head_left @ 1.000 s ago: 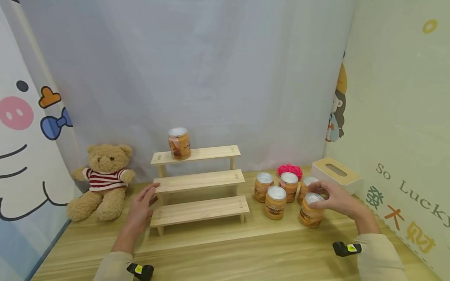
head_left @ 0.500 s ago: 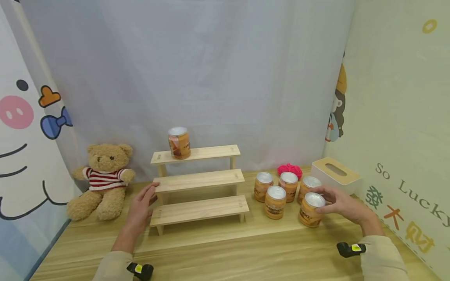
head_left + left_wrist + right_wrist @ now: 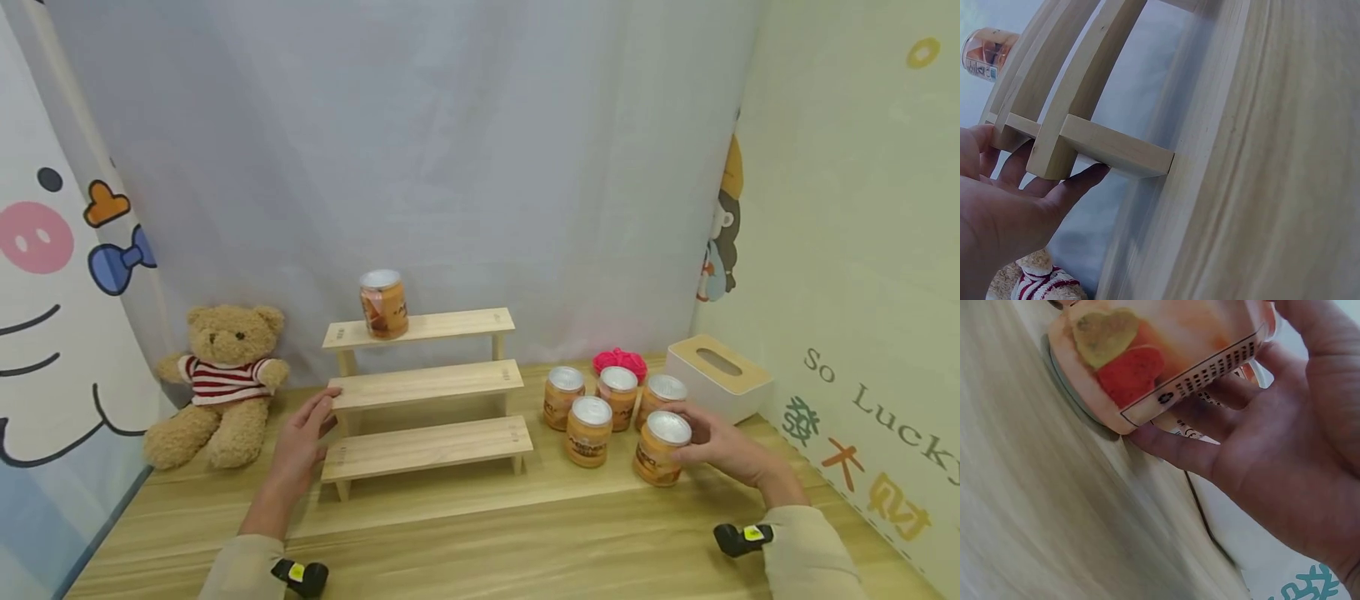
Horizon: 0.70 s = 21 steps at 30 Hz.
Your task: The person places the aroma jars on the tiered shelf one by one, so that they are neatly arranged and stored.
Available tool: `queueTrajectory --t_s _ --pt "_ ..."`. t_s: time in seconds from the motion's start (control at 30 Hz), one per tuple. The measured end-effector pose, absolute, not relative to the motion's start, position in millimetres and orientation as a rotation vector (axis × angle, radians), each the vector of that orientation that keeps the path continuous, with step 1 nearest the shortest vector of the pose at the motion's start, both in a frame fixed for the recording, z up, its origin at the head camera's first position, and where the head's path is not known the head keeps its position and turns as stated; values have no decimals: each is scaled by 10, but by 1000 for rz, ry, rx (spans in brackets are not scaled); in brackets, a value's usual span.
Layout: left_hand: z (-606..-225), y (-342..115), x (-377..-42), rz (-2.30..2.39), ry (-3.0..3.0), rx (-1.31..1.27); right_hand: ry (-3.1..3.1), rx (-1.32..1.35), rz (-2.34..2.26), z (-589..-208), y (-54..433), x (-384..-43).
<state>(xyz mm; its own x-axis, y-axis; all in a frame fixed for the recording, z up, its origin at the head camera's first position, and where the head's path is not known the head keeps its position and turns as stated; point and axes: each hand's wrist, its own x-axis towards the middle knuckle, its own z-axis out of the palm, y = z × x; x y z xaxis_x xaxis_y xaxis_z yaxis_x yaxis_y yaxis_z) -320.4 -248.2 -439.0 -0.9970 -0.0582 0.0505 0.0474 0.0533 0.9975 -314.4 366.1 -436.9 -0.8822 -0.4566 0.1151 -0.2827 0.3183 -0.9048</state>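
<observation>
My left hand (image 3: 303, 437) holds the left end of a three-tiered wooden shelf (image 3: 427, 450), thumb near the middle tier. In the left wrist view, its fingers (image 3: 1007, 169) reach round the tier ends beside a leg. On the far right, my right hand (image 3: 723, 446) grips the right side of an orange-labelled can (image 3: 657, 457) with a silver lid. The right wrist view shows fingers (image 3: 1175, 450) curled behind this can (image 3: 1166, 356), its base at the tabletop. Several matching cans, including a front one (image 3: 588, 437), stand to its left and behind. Another can (image 3: 384, 308) stands on the top tier.
A teddy bear (image 3: 228, 383) in a striped shirt sits left of the shelf. Pink yarn (image 3: 619, 364) lies behind the cans, with a white tissue box (image 3: 716, 379) at the back right. A grey curtain (image 3: 450, 167) hangs behind the wooden table (image 3: 480, 542).
My right hand has gone from above the can's lid to its right side, gripping lower. The can has shifted slightly left. My left hand stays at the shelf.
</observation>
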Motion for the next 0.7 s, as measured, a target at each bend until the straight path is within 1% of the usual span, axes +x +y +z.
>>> queueTrajectory --t_s 0.2,0.33,0.4,0.5,0.6,0.7 --pt "-4389 -2481 -3204 -2136 -2207 25 2414 -654 -1648 -4364 3646 -3124" --pt "-4386 -2485 -3225 -2142 -2201 29 2434 -677 -1592 -4261 3662 -3098" --pt "-4385 -2480 -3229 -2142 -2203 32 2422 -746 -1530 -4144 3664 -3050" --pt "-4379 -2474 -3233 -2139 -2208 34 2329 -936 -1482 -3912 3627 -2966" --pt "-4378 -2475 -3229 -2158 -2195 32 2157 -1125 -1524 -3716 3536 -2916" --pt "-4383 -2481 -3226 -2159 -2198 28 2051 -1235 -1598 -3602 3398 -2892"
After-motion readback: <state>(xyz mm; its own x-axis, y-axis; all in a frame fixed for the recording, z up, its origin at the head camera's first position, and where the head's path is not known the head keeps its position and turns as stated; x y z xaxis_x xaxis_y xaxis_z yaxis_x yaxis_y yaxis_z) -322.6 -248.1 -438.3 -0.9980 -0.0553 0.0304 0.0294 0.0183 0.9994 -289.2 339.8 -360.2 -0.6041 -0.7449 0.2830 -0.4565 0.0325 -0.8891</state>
